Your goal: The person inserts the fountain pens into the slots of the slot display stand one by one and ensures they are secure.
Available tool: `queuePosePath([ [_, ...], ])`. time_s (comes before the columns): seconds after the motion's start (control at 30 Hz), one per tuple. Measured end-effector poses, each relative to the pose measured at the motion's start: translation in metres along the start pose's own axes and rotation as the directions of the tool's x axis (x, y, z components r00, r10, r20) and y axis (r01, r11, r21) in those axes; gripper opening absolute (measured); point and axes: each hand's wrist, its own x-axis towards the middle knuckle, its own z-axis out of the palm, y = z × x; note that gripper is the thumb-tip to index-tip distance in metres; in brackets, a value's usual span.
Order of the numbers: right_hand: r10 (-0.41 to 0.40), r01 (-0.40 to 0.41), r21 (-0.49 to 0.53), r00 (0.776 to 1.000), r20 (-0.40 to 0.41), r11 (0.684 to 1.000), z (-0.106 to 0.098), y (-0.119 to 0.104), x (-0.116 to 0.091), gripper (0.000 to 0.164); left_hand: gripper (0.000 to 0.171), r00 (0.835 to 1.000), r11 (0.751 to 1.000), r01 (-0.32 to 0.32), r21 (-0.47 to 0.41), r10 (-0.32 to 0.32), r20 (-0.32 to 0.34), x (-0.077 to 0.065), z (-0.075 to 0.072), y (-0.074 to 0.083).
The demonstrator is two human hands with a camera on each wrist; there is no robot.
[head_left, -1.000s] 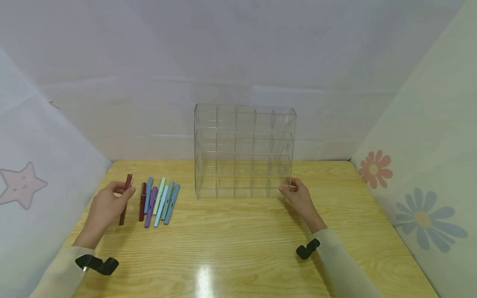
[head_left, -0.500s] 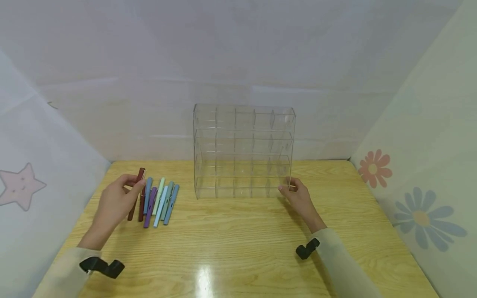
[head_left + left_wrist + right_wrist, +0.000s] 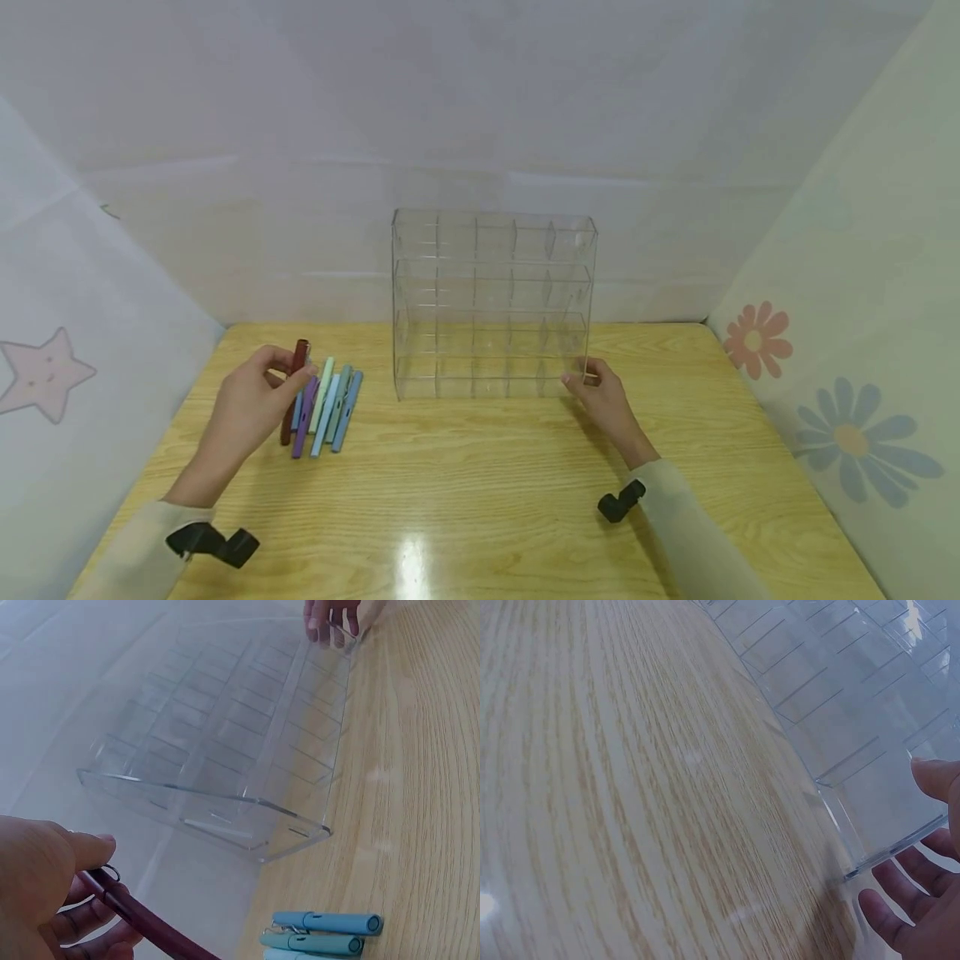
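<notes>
The fingers of the left hand (image 3: 247, 408), drawn together, pinch the clip end of a dark red pen (image 3: 141, 915) at the left of the head frame, above the loose pens (image 3: 326, 417). The pen's long axis is steep, upper end leaning slightly right; its lower end is obscured there. The clear rack (image 3: 491, 386) stands upright at frame centre, right of the pen, rows running crosswise to it. The right hand (image 3: 603, 408), farther from the pen, grips the rack's lower right corner.
</notes>
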Motion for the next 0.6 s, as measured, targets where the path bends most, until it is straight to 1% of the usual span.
queuePosePath([
  [0.17,-0.005,0.005,-0.004,1.000,0.002,1.000,0.000,-0.002,-0.003,0.070,0.052,1.000,1.000,0.004,-0.028,-0.004,0.016,-0.001,0.002,0.011],
  [0.4,-0.025,0.025,-0.019,1.000,-0.007,1.000,0.001,-0.005,-0.007,0.070,0.047,0.999,0.999,-0.038,-0.036,0.038,-0.016,-0.002,0.006,0.024],
  [0.6,-0.027,0.027,-0.019,1.000,-0.004,0.999,0.001,-0.003,-0.006,0.071,0.044,0.999,0.998,-0.048,-0.050,0.049,0.013,-0.001,0.012,0.033],
])
